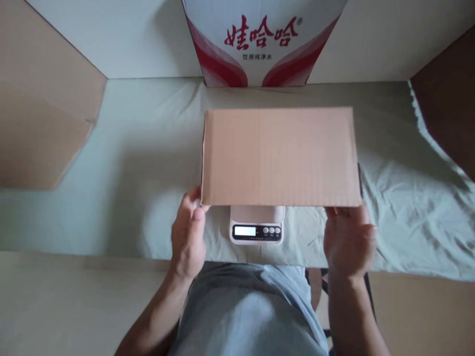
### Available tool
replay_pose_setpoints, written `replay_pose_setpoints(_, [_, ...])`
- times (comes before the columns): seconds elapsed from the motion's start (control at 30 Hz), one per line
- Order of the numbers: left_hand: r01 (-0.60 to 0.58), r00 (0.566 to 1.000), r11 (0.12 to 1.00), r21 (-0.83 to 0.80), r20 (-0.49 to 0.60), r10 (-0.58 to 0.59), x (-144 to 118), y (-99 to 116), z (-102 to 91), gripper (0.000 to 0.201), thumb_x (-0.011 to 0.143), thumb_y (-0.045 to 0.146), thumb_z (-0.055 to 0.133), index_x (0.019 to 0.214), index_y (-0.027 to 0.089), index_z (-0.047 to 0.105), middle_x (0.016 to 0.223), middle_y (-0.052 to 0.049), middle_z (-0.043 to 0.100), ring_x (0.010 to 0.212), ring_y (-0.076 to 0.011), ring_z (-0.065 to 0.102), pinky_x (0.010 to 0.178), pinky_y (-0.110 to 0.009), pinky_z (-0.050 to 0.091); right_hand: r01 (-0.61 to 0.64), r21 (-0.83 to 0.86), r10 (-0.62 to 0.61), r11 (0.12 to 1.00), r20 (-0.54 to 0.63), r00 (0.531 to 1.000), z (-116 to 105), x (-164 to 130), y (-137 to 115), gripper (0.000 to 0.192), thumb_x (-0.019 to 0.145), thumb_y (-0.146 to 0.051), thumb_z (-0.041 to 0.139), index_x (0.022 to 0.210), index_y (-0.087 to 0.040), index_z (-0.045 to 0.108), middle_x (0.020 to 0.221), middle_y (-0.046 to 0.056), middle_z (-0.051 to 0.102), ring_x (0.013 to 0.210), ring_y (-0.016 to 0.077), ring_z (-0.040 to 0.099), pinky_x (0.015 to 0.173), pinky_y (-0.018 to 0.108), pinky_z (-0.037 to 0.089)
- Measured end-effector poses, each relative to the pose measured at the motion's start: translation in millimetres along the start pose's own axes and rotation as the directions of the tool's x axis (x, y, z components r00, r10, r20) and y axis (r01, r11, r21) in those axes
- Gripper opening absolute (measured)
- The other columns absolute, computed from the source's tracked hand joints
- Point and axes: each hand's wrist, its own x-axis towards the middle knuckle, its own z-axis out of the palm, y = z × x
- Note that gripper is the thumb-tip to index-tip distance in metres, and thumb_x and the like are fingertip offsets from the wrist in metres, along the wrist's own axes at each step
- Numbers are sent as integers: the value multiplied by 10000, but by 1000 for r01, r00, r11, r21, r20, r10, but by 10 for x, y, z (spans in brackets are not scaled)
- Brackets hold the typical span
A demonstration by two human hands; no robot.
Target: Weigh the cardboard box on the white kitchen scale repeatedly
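Observation:
A plain brown cardboard box (280,155) is between my two hands, above a white digital kitchen scale (257,217). My left hand (189,235) grips its lower left corner, thumb toward me and the other fingers partly out of sight behind the edge. At the lower right corner, my right hand (351,240) holds the box with its fingertips tucked under the edge. The scale's display is lit, but I cannot read any figures. Most of the weighing plate is hidden by the box, and whether the box touches it I cannot tell.
A pale green cloth (148,148) covers the table. At the back stands a white and red carton (260,44) against a white wall. A large cardboard piece (44,109) rises at the left, and a dark brown panel (449,99) at the right.

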Motion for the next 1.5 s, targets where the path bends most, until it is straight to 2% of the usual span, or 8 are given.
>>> replay_pose_setpoints(0.2, [-191,981,978,-83,-51,187,426,142,179,413,872,429,536,1257,280,539,1273,-46,596,1203,-217,557,986,-385,503,110,9,-110,994,63,992,224,343,-89,448,776,-607,479,1082,-316,627,1245,14,605,1261,245,502,1099,454,366])
replay_pose_setpoints(0.3, [-173,984,984,-38,-38,171,633,90,267,418,871,467,529,1243,278,531,1265,-59,596,1241,-241,530,985,-405,496,72,-45,-67,996,102,993,247,520,40,507,786,-643,427,1158,-332,576,1311,17,562,1333,251,443,1118,455,351])
replay_pose_setpoints(0.47, [-72,997,997,24,-18,72,859,-169,347,476,843,556,525,1213,257,535,1264,-84,596,1231,-266,538,1016,-464,464,17,-152,7,988,153,988,239,692,309,585,820,-663,342,1279,-334,492,1402,32,503,1374,249,404,1124,459,347])
replay_pose_setpoints(0.7, [5,1000,997,77,8,-6,953,-481,373,508,853,577,490,1244,253,517,1271,-99,598,1177,-256,573,1022,-462,455,-60,-161,83,985,142,986,210,685,527,534,851,-600,367,1275,-313,518,1380,40,540,1328,242,462,1091,445,388])
replay_pose_setpoints(0.93, [6,1000,989,149,25,-10,934,-745,307,539,890,606,366,1303,276,467,1406,-93,485,1309,-258,445,1095,-487,367,-225,-79,228,971,29,973,76,679,729,513,829,-623,410,1216,-316,550,1342,41,571,1300,234,493,1071,452,399])
replay_pose_setpoints(1.17, [59,998,998,3,4,-59,944,-998,230,514,876,609,392,1110,204,605,1224,-120,614,1178,-247,568,1029,-449,442,-264,-94,268,960,29,963,9,637,820,458,823,-607,465,1150,-309,579,1212,42,638,1124,206,605,1017,414,455])
replay_pose_setpoints(1.33, [101,994,992,-80,44,-98,976,-927,257,564,871,619,377,1252,232,527,1376,-130,532,1284,-250,508,1049,-435,425,-181,-123,192,976,84,978,79,661,755,442,856,-561,434,1206,-319,556,1255,36,608,1194,211,553,1026,427,439])
replay_pose_setpoints(1.5, [-8,992,999,-33,125,12,940,-584,313,541,882,614,360,1288,284,497,1396,-90,528,1356,-244,435,1118,-444,343,-106,-144,129,984,164,978,172,743,603,501,827,-616,414,1212,-329,555,1254,38,599,1192,226,551,1017,433,431])
